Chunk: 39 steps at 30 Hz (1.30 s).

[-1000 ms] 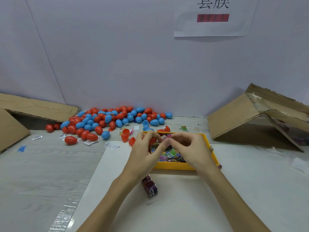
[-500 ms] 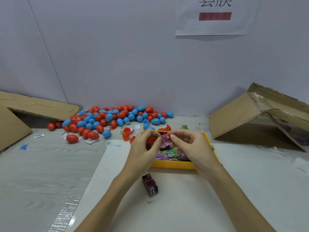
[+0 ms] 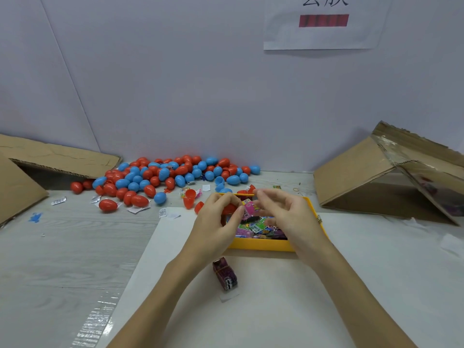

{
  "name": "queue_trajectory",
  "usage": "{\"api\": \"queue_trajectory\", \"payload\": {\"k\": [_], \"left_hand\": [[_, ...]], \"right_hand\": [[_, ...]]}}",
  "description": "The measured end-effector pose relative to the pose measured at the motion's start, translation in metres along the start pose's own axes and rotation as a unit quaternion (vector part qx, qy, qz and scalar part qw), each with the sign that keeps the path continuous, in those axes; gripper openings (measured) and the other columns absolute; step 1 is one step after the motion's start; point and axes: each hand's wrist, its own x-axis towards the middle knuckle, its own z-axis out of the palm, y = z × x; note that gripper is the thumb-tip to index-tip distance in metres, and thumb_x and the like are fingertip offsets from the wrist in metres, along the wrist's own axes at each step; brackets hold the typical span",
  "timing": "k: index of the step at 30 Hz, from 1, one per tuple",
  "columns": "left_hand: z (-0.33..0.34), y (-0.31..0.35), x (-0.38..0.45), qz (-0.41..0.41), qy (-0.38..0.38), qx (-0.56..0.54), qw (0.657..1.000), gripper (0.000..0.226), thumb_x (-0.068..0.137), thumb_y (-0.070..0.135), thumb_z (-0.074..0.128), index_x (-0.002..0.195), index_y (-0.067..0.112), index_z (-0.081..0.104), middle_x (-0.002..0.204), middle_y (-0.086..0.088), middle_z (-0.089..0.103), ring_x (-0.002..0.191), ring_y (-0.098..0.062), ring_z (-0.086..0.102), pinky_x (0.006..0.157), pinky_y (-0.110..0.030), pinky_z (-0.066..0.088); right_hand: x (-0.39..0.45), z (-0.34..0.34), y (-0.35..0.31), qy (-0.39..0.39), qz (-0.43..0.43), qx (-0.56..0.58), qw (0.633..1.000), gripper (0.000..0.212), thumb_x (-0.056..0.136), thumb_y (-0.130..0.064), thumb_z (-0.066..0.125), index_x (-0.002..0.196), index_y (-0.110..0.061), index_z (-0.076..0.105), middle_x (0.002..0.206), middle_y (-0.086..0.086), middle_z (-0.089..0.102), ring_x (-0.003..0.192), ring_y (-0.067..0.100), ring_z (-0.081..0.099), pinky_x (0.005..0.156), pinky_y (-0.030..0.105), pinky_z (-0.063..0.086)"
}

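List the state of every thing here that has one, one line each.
left hand: holds a red egg half.
right hand: blurred at the pink packet, grip unclear.
red egg half: open, in the left hand.
pink packet: at the shell's mouth, between the hands.
yellow tray: holds coloured packets.
egg pile: red and blue, mostly closed.
banded bundle: lying on the white sheet.
cardboard box: tipped on its side.
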Motion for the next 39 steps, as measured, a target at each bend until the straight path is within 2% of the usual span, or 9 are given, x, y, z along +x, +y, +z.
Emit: {"api": "queue_trajectory", "payload": {"k": [5,10,15,17,20,24,27,33,39], "left_hand": [[-0.008,-0.004,0.000,0.074,-0.057,0.099,0.991,0.003,0.099,0.025,0.065,0.102,0.026,0.064,0.101,0.007,0.050,0.097,-0.001,0.052,0.076,-0.009,0.041],[-0.011,-0.003,0.000,0.062,-0.094,0.110,0.988,0.008,0.100,0.026,0.063,0.107,0.026,0.067,0.105,0.008,0.050,0.098,-0.002,0.052,0.077,-0.009,0.040],[-0.012,0.006,0.002,-0.058,-0.073,-0.103,0.990,0.034,0.109,0.025,0.044,0.136,0.037,0.059,0.120,0.010,0.059,0.105,-0.001,0.058,0.082,-0.015,0.050],[-0.010,0.009,0.002,-0.071,-0.050,-0.121,0.989,0.040,0.105,0.024,0.052,0.143,0.036,0.052,0.118,0.010,0.063,0.103,-0.002,0.064,0.085,-0.024,0.058],[-0.006,0.009,0.001,-0.061,-0.036,-0.133,0.989,0.045,0.095,0.019,0.070,0.136,0.027,0.052,0.115,0.009,0.067,0.103,-0.002,0.067,0.089,-0.021,0.057],[-0.003,0.007,0.001,-0.062,-0.025,-0.144,0.987,0.031,0.090,0.016,0.076,0.119,0.018,0.064,0.110,0.006,0.072,0.104,-0.008,0.070,0.093,-0.026,0.058],[-0.001,0.006,0.000,-0.065,-0.025,-0.148,0.987,0.029,0.090,0.019,0.076,0.116,0.019,0.065,0.109,0.007,0.073,0.104,-0.010,0.070,0.090,-0.027,0.059],[-0.003,0.006,0.001,-0.058,-0.019,-0.208,0.976,0.028,0.088,0.012,0.078,0.112,0.022,0.067,0.107,0.006,0.073,0.101,-0.014,0.074,0.081,-0.026,0.061],[-0.005,0.010,0.000,-0.062,-0.006,-0.253,0.965,0.028,0.089,0.014,0.077,0.113,0.028,0.072,0.109,0.009,0.076,0.103,-0.011,0.074,0.081,-0.019,0.059]], "right_hand": [[-0.002,-0.007,0.001,-0.091,-0.066,-0.142,0.983,0.017,0.093,-0.014,0.075,0.107,-0.023,0.078,0.092,-0.007,0.078,0.088,0.004,0.073,0.076,0.019,0.057],[-0.002,-0.012,0.003,-0.105,-0.077,-0.255,0.958,0.012,0.091,-0.018,0.076,0.098,-0.027,0.079,0.086,-0.011,0.077,0.082,0.004,0.072,0.074,0.023,0.059],[0.002,-0.015,0.006,0.023,-0.047,-0.134,0.990,0.005,0.090,-0.028,0.078,0.087,-0.024,0.079,0.081,-0.008,0.078,0.080,0.006,0.073,0.070,0.020,0.056],[0.002,-0.013,0.007,0.056,-0.007,-0.059,0.997,0.009,0.091,-0.028,0.077,0.090,-0.020,0.079,0.083,-0.004,0.079,0.083,0.012,0.075,0.070,0.024,0.057],[0.002,-0.010,0.008,0.069,0.010,-0.045,0.997,0.012,0.092,-0.028,0.075,0.095,-0.017,0.080,0.085,-0.001,0.079,0.085,0.015,0.075,0.072,0.026,0.058],[0.001,-0.006,0.007,0.075,0.015,-0.014,0.997,0.013,0.093,-0.028,0.074,0.099,-0.018,0.080,0.087,-0.003,0.079,0.084,0.009,0.075,0.068,0.022,0.057],[0.000,-0.002,0.007,0.067,0.025,0.001,0.997,0.015,0.094,-0.030,0.072,0.101,-0.019,0.080,0.090,-0.004,0.080,0.085,0.009,0.076,0.073,0.027,0.060],[0.000,-0.003,0.006,0.049,0.005,-0.001,0.999,0.016,0.093,-0.026,0.074,0.105,-0.016,0.078,0.091,-0.002,0.079,0.083,0.009,0.076,0.065,0.015,0.053],[-0.001,-0.002,0.005,0.026,-0.025,-0.006,0.999,0.020,0.090,-0.018,0.077,0.110,-0.013,0.076,0.093,0.000,0.080,0.085,0.009,0.076,0.069,0.017,0.056]]}}
